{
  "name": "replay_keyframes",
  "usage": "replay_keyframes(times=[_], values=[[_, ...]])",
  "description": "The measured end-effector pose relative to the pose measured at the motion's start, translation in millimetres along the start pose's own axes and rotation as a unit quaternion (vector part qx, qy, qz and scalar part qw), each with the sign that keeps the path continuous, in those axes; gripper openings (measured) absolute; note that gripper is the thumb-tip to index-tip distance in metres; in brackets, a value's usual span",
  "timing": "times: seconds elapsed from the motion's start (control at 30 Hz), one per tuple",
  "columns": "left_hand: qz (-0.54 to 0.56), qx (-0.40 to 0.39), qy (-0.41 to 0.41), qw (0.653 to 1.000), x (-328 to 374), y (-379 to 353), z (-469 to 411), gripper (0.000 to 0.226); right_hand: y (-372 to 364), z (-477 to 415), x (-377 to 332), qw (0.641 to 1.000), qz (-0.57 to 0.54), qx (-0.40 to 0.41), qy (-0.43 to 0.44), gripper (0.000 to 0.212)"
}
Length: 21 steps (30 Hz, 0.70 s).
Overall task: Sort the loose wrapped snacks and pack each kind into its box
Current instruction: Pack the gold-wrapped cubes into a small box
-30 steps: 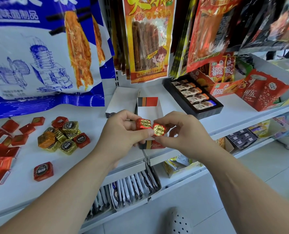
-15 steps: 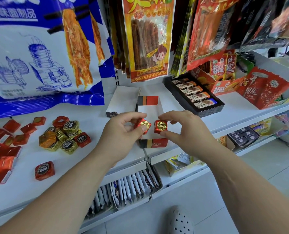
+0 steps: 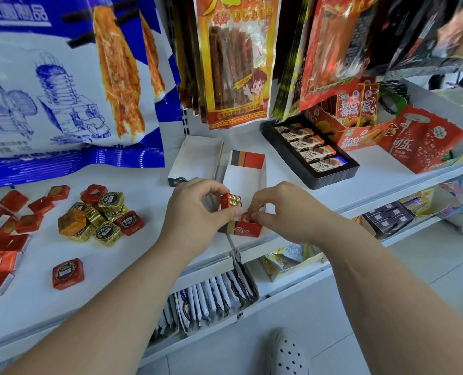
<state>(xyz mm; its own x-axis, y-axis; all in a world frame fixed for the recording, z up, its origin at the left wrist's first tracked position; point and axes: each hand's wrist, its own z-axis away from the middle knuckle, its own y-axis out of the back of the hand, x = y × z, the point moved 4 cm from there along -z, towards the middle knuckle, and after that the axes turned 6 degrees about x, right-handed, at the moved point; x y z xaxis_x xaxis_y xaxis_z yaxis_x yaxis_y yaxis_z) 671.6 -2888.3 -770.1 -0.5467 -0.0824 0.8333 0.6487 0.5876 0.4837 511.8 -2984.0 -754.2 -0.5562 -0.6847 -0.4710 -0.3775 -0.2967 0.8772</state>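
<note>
My left hand pinches a red foil-wrapped snack just above the near end of the open Fileo box. My right hand pinches a second red snack, which sits low inside that box's front end, mostly hidden by the fingers. A second open white box stands just left of it. On the shelf to the left lies a loose pile of gold, orange and red wrapped snacks, flat red squares, and one lone red snack.
A black tray of chocolate bars sits right of the boxes, with red snack cartons behind it. Hanging snack bags crowd the space above the white shelf. A lower shelf holds sachets.
Both hands have moved down toward the Fileo box. The right hand's snack has gone from beside the left one, above the box, down into the box's near end.
</note>
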Motion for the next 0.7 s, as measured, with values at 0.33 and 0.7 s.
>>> replay_keyframes(times=[0.33, 0.7], values=[[-0.067, -0.115, -0.009, 0.991, -8.2, -2.7, -5.6, 0.030, -1.8, 14.1, 2.5, 0.997, 0.060, -0.041, 0.003, 0.073], [-0.270, -0.161, -0.177, 0.933, 2.1, 1.4, 1.7, 0.044, -6.1, 12.3, 2.0, 0.996, 0.090, -0.005, 0.021, 0.039]])
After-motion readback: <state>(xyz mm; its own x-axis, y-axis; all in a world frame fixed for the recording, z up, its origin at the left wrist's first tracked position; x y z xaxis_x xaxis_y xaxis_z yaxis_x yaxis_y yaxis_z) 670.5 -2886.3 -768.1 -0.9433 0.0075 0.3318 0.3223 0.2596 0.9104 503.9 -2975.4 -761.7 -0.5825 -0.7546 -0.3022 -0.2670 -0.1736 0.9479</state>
